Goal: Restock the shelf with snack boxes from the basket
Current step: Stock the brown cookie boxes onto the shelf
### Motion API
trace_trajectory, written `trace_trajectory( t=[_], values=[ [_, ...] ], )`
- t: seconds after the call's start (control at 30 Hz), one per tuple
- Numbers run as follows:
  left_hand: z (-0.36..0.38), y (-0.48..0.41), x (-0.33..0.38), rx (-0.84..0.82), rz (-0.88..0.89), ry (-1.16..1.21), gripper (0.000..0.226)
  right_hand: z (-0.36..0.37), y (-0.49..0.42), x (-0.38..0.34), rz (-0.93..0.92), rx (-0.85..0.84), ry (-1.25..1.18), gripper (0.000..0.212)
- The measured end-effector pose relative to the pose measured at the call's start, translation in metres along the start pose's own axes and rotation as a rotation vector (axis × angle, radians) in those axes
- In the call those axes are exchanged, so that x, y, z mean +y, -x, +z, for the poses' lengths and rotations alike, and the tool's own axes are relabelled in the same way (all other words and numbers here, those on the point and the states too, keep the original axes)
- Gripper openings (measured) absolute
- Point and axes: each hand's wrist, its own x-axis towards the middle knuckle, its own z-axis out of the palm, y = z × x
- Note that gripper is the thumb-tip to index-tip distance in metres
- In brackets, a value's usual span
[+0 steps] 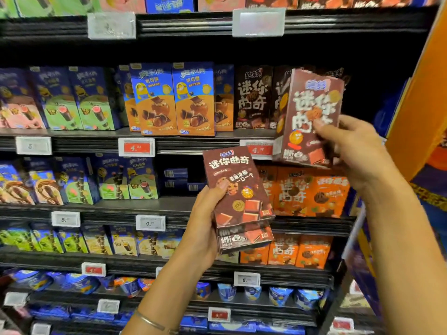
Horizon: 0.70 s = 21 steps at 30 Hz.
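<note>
One box [312, 112] pinched in my right hand [358, 153], stack [242, 201] gripped in my left hand [203, 226]; seat it upright beside matching row [251, 97].

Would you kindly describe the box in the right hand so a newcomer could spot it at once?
Look at the shelf row with the two bright blue-and-orange boxes. At its right end the right hand holds one brown box, tilted, in front of the darker brown boxes. Unlike the brown stack in the left hand, it is single and held higher.

"迷你曲奇" on brown box [238, 189]; red tag [136, 147] "4."; wht tag [246, 279] "6."
</note>
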Motion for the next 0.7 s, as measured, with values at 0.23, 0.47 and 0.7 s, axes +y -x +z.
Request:
trace_trajectory(
  t=[0.23, 0.47, 0.7],
  values=[
    [0.014, 0.001, 0.004, -0.018, 0.027, -0.005, 0.06, -0.037, -0.05, -0.001, -0.107, 0.332, 0.087, 0.04],
    [0.021, 0.002, 0.002, -0.041, 0.049, -0.029, 0.047, -0.044, -0.09, 0.019, -0.121, 0.393, 0.308, 0.047],
    [0.023, 0.003, 0.004, -0.051, 0.08, -0.056, 0.05, -0.049, -0.114, 0.031, -0.096, 0.456, 0.493, 0.05]
  ],
)
